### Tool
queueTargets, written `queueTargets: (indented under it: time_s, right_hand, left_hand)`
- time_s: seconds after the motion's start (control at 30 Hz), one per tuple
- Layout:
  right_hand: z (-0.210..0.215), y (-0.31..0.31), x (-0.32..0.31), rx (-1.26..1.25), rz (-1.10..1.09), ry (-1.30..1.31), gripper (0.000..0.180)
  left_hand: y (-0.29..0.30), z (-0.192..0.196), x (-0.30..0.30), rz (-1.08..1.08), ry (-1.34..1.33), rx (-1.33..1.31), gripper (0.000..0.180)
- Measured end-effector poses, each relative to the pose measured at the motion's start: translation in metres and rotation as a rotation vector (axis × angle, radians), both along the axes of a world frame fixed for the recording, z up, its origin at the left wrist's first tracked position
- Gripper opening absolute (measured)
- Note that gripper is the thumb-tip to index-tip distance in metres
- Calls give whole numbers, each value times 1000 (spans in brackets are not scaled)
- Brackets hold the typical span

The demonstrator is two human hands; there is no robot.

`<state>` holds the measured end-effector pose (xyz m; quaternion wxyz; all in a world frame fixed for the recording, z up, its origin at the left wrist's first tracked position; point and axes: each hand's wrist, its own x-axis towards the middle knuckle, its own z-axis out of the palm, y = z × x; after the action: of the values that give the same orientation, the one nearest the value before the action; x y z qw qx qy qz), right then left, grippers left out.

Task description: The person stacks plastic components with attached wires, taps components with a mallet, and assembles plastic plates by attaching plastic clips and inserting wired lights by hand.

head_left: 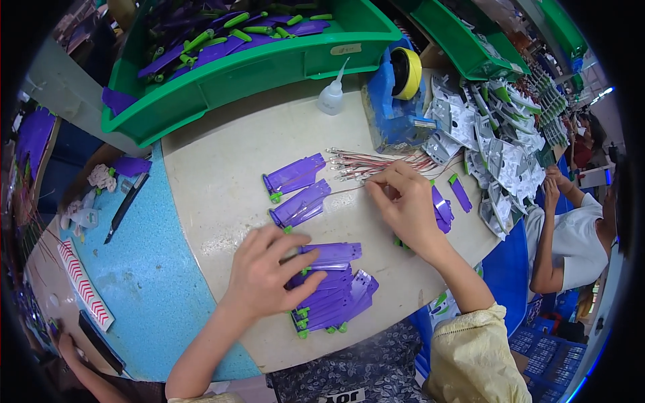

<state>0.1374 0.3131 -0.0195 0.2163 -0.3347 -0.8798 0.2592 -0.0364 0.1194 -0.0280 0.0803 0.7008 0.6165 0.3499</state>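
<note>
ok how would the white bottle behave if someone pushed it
The bottle would probably slide easily, as it looks small and plastic. Pushed high on its tall, thin spout, it could tip. Being round-sided, it may roll once down.

Soft, bright light covers the beige tabletop [228,168]; the left hand [262,272] above it blurs slightly; beyond it, surroundings curve into blackness.

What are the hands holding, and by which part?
The right hand seems to pinch a thin, brownish wire; whether by its end or partway along is hidden. The left hand is blurred, so I can't tell if it holds anything.
</note>
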Motion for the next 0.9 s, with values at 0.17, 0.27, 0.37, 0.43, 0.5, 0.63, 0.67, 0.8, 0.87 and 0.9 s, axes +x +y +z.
queueTargets:
  time_s: [0.17,0.27,0.37,0.43,0.5,0.63,0.67,0.8,0.87,0.9]
  right_hand:
    - [-1,8,-24,58,53,84,10]
    - [-8,21,-40,141,73,75,9]
    - [-14,30,-48,186,114,5,7]
    - [-13,30,-50,177,140,-59,6]
    - [-7,26,-49,319,176,67,5]
    - [20,-23,-36,-70,408,127,11]
    - [23,-38,-34,-173,453,-6,11]
    - [13,-43,-44,58,568,-83,7]
    - [5,-38,-54,-59,554,-29,8]
    - [7,-35,-58,-161,534,-37,9]
  left_hand:
    - [-9,-5,9,126,-174,-130,27]
    - [-2,-7,7,240,-168,-113,28]
    - [6,-5,-1,276,-10,-15,23]
    - [7,-5,-3,257,2,-17,24]
    - [6,-9,-4,241,14,-23,26]
    - [4,-11,5,258,-235,-33,40]
    - [5,-12,7,266,-325,-59,45]
    - [12,-23,10,239,-450,-50,58]
    - [12,-26,12,258,-513,-42,58]
    - [11,-26,12,266,-514,-42,58]
